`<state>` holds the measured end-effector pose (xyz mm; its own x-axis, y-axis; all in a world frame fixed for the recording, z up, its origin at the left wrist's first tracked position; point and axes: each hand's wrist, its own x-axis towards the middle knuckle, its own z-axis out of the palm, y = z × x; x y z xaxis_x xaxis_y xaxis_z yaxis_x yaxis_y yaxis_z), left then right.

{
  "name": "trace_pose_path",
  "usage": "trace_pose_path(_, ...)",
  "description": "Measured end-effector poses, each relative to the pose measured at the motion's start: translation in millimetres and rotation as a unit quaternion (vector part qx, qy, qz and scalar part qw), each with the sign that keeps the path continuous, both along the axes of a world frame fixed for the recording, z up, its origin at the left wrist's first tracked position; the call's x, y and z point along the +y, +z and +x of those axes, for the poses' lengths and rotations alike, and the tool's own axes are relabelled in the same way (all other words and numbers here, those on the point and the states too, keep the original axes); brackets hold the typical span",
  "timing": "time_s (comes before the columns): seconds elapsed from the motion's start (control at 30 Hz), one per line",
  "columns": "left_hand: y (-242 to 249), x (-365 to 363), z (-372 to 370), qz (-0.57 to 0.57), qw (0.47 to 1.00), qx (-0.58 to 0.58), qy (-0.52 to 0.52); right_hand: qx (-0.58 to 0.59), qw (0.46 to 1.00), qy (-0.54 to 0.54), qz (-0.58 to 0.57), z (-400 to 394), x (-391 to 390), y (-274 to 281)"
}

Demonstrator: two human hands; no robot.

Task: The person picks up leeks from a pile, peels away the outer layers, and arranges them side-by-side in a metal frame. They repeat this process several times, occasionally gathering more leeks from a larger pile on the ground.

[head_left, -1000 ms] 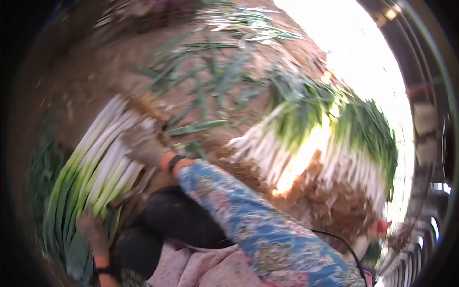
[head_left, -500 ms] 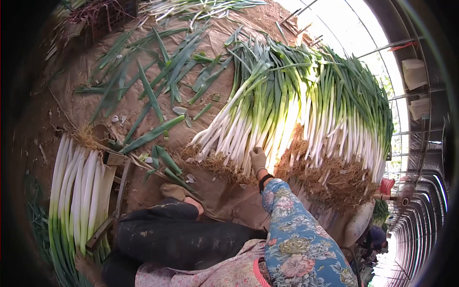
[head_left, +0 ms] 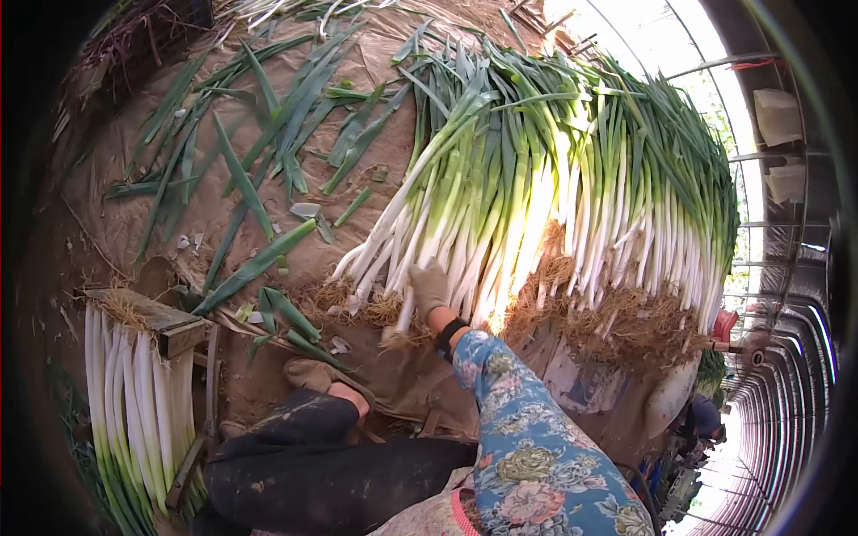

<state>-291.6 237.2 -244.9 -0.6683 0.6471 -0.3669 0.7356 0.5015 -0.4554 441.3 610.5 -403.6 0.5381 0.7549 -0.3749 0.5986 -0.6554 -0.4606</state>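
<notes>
My right hand (head_left: 429, 286), in a light work glove, is closed around the white stalk of a green onion (head_left: 407, 314) at the near left of a big pile. The pile of green onions (head_left: 500, 205) lies with roots toward me and green leaves pointing away. At the lower left, a bundle of green onions (head_left: 138, 384) rests by a wooden stand (head_left: 174, 330), roots on top. My left hand (head_left: 167, 521) shows only as a dim patch at the bottom edge, near that bundle's leaves; its fingers are hidden.
Loose cut leaves (head_left: 246, 174) are scattered over a brown ground sheet (head_left: 357, 241). My bent leg (head_left: 331, 464) lies between the stand and the pile. A crate (head_left: 152, 36) stands at the upper left. Another person (head_left: 703, 418) is far off at the right, inside the tunnel greenhouse.
My right hand has moved left along the root ends and now grips a stalk, whose root end stands out nearer to me. The view has shifted; my left hand has nearly left it.
</notes>
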Motion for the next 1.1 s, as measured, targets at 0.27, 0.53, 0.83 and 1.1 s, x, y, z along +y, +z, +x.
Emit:
trace_pose_path(0.27,-9.2,14.9,10.6,0.012,1.0,-0.012,0.003,0.069,0.991,0.042,0.103,-12.3,11.4,27.4)
trace_pose_path(0.53,-27.5,17.9,37.7,0.029,0.999,-0.01,0.012,-0.132,0.987,-0.082,0.051,174.5,-26.4,34.8)
trace_pose_path(0.83,-25.9,25.4,68.5,0.049,0.999,-0.005,0.007,-0.069,0.996,-0.022,-0.055,143.6,-17.5,34.4)
trace_pose_path(1.1,-28.9,31.7,69.3,0.086,0.996,-0.014,0.003,0.324,0.919,-0.184,0.13,110.1,-2.4,95.5)
